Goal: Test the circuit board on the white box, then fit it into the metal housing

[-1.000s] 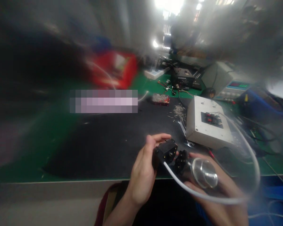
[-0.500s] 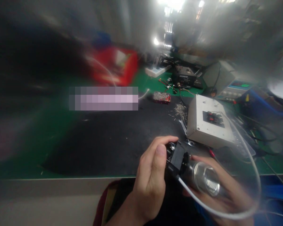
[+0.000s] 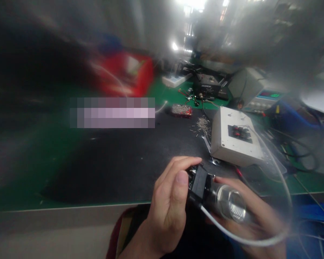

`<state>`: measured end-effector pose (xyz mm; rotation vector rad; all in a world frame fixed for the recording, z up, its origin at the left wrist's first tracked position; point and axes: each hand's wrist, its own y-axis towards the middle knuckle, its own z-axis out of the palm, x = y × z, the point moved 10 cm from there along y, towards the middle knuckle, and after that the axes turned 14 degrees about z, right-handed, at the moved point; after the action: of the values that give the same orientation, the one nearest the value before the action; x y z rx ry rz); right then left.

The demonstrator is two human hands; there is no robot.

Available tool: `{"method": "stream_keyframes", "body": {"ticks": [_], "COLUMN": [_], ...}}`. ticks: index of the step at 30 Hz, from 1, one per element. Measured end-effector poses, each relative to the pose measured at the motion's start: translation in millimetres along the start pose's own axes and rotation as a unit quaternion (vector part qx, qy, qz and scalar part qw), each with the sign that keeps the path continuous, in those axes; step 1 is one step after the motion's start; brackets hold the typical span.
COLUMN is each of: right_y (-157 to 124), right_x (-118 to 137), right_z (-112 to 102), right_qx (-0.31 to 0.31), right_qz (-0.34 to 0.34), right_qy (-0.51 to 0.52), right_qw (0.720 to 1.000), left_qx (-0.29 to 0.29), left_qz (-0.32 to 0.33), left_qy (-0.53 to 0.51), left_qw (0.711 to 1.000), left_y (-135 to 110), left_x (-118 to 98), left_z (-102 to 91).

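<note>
My left hand (image 3: 169, 205) is closed around a small black plastic housing (image 3: 198, 184), thumb on top, at the near edge of the bench. My right hand (image 3: 255, 216) grips a shiny metal cylinder (image 3: 229, 207) whose end is pressed against that black part. A white cable (image 3: 240, 237) runs from the black housing, loops under my right hand and arcs up to the right. Both hands sit just over the bench's front edge.
A white box with a black terminal plate (image 3: 236, 141) stands on the black mat (image 3: 124, 162) just beyond my hands. Loose metal pins (image 3: 202, 125) and a small red tray (image 3: 181, 110) lie behind. Power supplies (image 3: 261, 94), a red bin (image 3: 124, 73) and cables crowd the back.
The black housing and the second black piece, apart a second ago, are now pushed together against the metal cylinder. My left hand has wrapped more tightly over it. The view has shifted slightly.
</note>
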<state>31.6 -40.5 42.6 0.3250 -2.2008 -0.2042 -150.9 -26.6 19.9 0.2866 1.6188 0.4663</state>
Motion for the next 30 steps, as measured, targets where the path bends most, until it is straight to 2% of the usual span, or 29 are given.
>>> {"method": "stream_keyframes", "body": {"ticks": [7, 14, 19, 24, 30], "right_y": [3.1, 6.5, 12.1, 19.0, 15.1], "right_x": [-10.2, -1.9, 10.6, 23.6, 18.0], "right_z": [0.5, -2.4, -2.9, -1.9, 6.0], "right_qx": [0.013, 0.020, 0.028, 0.021, 0.039], "right_qz": [0.042, 0.035, -0.010, -0.060, -0.073], "right_qy": [0.051, 0.007, -0.021, -0.034, -0.034], "right_qw": [0.998, 0.999, 0.999, 0.997, 0.996], "left_qx": [0.001, 0.021, 0.033, 0.069, 0.073], "left_qz": [0.022, 0.061, 0.102, 0.131, 0.184], "left_qy": [0.010, 0.023, 0.016, 0.021, 0.060], "left_qw": [1.000, 0.998, 0.994, 0.989, 0.978], "left_y": [-0.4, -0.8, 1.6, -1.6, -2.6], "left_x": [-2.3, -6.8, -13.7, -13.2, -19.9], "left_z": [-0.7, -1.1, -0.6, 0.2, -4.2]}}
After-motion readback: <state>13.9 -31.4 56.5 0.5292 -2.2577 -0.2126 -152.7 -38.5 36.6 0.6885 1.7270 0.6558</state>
